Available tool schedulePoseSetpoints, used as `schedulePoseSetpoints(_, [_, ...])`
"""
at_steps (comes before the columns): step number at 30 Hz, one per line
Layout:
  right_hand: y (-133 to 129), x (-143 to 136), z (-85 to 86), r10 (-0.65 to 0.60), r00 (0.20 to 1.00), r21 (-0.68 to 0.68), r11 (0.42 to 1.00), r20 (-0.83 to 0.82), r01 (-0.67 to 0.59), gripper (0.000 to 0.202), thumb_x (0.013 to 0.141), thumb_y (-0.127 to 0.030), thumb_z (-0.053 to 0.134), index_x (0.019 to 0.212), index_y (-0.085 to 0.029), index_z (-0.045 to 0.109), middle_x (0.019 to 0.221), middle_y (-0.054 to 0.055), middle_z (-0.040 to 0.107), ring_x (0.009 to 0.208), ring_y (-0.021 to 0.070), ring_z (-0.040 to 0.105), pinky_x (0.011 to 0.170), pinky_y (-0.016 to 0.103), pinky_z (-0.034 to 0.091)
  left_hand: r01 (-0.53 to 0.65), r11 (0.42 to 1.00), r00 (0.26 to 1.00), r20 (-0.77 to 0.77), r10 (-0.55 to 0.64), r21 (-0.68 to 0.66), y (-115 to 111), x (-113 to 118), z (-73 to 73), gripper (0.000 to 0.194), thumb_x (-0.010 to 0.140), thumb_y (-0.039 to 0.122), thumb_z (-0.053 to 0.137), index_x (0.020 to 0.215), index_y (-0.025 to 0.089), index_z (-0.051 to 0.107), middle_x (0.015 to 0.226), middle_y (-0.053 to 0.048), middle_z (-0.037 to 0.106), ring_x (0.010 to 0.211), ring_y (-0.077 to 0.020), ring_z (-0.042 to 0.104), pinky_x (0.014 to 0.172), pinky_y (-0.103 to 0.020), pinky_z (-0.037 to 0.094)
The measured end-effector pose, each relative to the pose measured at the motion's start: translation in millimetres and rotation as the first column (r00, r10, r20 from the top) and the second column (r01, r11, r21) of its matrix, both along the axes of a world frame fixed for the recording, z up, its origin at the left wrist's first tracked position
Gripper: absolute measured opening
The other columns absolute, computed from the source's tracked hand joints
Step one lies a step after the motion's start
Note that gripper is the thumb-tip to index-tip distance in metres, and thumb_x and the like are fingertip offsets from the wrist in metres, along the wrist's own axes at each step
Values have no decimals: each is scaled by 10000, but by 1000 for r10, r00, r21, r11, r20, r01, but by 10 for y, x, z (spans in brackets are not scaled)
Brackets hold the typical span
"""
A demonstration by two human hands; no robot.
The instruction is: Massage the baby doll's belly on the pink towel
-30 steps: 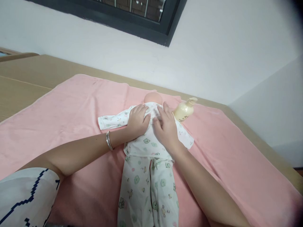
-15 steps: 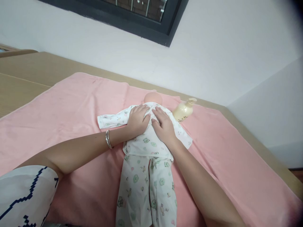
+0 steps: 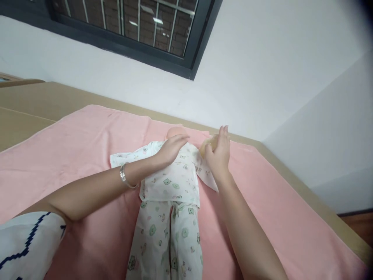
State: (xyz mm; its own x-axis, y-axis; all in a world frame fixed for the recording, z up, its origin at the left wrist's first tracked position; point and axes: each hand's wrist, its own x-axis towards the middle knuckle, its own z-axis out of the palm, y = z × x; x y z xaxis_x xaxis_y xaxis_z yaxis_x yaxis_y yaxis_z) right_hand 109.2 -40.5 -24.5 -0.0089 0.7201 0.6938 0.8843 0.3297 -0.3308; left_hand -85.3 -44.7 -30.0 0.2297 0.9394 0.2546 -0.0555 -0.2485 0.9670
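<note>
A baby doll in a white printed top (image 3: 175, 181) and matching trousers (image 3: 151, 237) lies stretched out in front of me. Its smooth round head (image 3: 176, 131) shows only in part behind my left hand. My left hand (image 3: 171, 151), fingers straight and close together, is tilted on edge over the doll's upper body; I cannot tell whether it touches the cloth. Off to the side, my right hand (image 3: 219, 155) is raised with straight fingers and the thumb apart. It covers much of a pale yellow pump bottle (image 3: 204, 148); contact between them cannot be made out.
Under the doll a pink blanket (image 3: 96, 136) is spread over a wooden surface (image 3: 32, 97). A white wall (image 3: 247, 77) rises close behind, with a dark-framed barred window (image 3: 194, 62) above.
Both hands have lifted off the doll's upper body, where they lay flat. The right hand moved right, in front of the bottle; the left turned on edge. The view tilted upward.
</note>
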Motion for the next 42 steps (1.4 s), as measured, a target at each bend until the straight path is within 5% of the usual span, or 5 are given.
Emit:
schedulePoseSetpoints(4, [94,211,42,11,1000,-74,997,25,-9,785,791,-153,420,1543,-74,209,1620,181,234,1521,279,164,1222,591,162,358,883,896,379,-233,-304,243,404,293,639,966,518,330,1426,91,449,1497,-172,483,1385,-228,477,1154,-341,379])
schedulePoseSetpoints(12, [58,176,100,28,993,-199,980,116,-5,628,781,-183,459,1387,-23,494,1514,207,436,1458,316,330,1203,517,286,482,756,724,688,-59,-443,316,734,579,819,964,608,208,1553,41,158,1614,-187,276,1479,-190,318,1152,-268,359])
schedulePoseSetpoints(23, [-33,107,161,-57,975,-196,975,217,100,578,794,-238,513,1352,-93,469,1476,218,470,1420,370,371,1131,608,335,462,766,827,530,-189,-448,-121,387,335,716,983,517,286,1538,66,250,1604,-171,307,1471,-171,329,1183,-254,304])
schedulePoseSetpoints(36, [4,28,92,-17,992,-320,946,127,58,611,962,-358,381,1533,-176,265,1649,166,126,1528,346,55,1139,738,93,464,728,853,477,-212,-505,-513,-160,264,680,991,528,247,1551,142,245,1610,-113,319,1481,-195,316,1220,-343,261])
schedulePoseSetpoints(42, [-453,-534,117,338,935,-272,895,-106,-354,542,1018,-503,302,1524,-314,335,1632,17,255,1529,286,112,1226,601,134,333,811,893,437,-107,-482,-564,-90,314,601,1001,494,261,1503,178,358,1554,-80,428,1478,-235,327,1230,-373,276])
